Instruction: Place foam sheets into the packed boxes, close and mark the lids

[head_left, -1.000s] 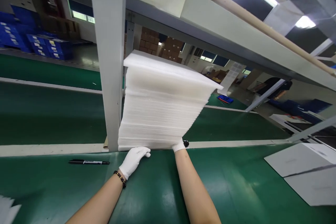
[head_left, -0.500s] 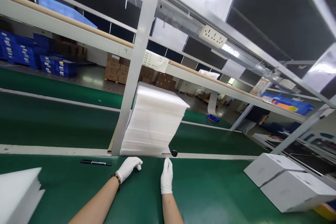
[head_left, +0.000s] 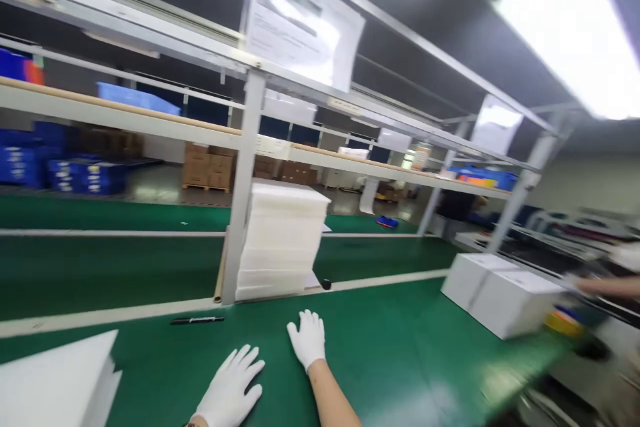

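My left hand (head_left: 230, 387), in a white glove, is over the green tabletop (head_left: 400, 347) with its fingers spread and nothing in it. My right hand (head_left: 307, 339), gloved the same way, is farther forward, fingers apart and holding nothing. Beyond it stands a tall stack of white foam sheets (head_left: 283, 240) against a metal post. A black marker (head_left: 197, 320) lies beyond my left hand. More white foam sheets (head_left: 55, 380) are at the left edge of the table. A small black round object (head_left: 327, 284) sits at the foot of the stack.
Two white boxes (head_left: 500, 290) stand side by side at the right. A co-worker's arm (head_left: 607, 287) reaches in beside them. The metal post (head_left: 245, 193) carries a shelf (head_left: 125, 119) across the view. Blue bins (head_left: 85, 175) and brown cartons (head_left: 207, 167) are in the background.
My left hand has drawn back toward me and its fingers have spread. My right hand has moved slightly back and opened. The view has tilted up, and a co-worker's arm now shows at the right.
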Demonstrator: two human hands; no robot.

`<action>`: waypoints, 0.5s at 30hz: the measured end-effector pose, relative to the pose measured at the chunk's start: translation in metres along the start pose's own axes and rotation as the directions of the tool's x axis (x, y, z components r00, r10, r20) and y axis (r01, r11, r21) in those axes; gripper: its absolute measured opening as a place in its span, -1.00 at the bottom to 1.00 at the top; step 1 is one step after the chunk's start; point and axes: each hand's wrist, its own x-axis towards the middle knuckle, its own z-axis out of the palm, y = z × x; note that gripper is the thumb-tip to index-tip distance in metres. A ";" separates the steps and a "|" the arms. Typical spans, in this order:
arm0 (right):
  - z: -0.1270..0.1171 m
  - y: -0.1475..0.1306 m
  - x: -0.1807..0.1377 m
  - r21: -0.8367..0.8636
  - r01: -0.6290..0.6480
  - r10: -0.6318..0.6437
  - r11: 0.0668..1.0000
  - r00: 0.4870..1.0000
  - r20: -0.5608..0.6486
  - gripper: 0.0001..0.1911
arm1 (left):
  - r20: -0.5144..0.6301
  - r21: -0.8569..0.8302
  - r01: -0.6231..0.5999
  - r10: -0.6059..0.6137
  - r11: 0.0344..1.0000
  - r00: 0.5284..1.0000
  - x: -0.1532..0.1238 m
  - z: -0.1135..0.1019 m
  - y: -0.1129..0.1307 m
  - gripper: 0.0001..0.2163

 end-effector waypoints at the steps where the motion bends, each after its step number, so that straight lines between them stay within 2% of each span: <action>1: 0.000 -0.002 -0.004 -0.039 0.008 -0.008 0.999 1.000 -0.009 -0.41 | 0.029 0.134 0.009 -0.013 0.991 0.999 -0.004 -0.001 0.003 -0.38; 3: -0.001 -0.003 -0.007 -0.094 -0.006 0.004 0.996 1.000 -0.015 -0.41 | 0.052 0.269 0.008 -0.023 0.963 0.998 -0.007 -0.004 0.008 -0.37; 6: -0.003 0.001 -0.004 -0.098 -0.060 0.058 0.993 0.998 -0.026 -0.41 | 0.068 0.329 -0.011 -0.013 0.944 0.998 -0.001 -0.005 0.015 -0.33; 8: -0.005 0.000 -0.004 -0.134 -0.069 0.064 0.989 0.997 -0.041 -0.43 | 0.061 0.299 -0.031 0.013 0.954 0.998 0.000 0.001 0.020 -0.32; 10: -0.007 -0.007 -0.010 -0.189 -0.023 0.015 0.982 0.999 -0.046 -0.46 | 0.039 0.202 -0.081 0.074 0.976 0.996 -0.005 0.013 0.024 -0.32; 11: -0.008 -0.010 -0.013 -0.215 0.025 -0.034 0.976 0.999 -0.039 -0.46 | 0.036 0.139 -0.114 0.110 0.984 0.993 -0.008 0.021 0.025 -0.31; 13: -0.010 -0.010 -0.018 -0.243 0.203 -0.207 0.949 0.978 0.007 -0.45 | 0.039 -0.005 -0.193 0.193 0.981 0.980 -0.011 0.036 0.018 -0.27; 14: -0.011 -0.004 -0.015 -0.239 0.337 -0.349 0.911 0.937 -0.009 -0.44 | 0.066 -0.102 -0.217 0.225 0.971 0.972 -0.012 0.042 0.009 -0.32; 15: -0.010 0.005 -0.008 -0.227 0.461 -0.480 0.858 0.876 -0.038 -0.43 | 0.024 -0.254 -0.184 0.196 0.950 0.980 -0.015 0.047 -0.005 -0.43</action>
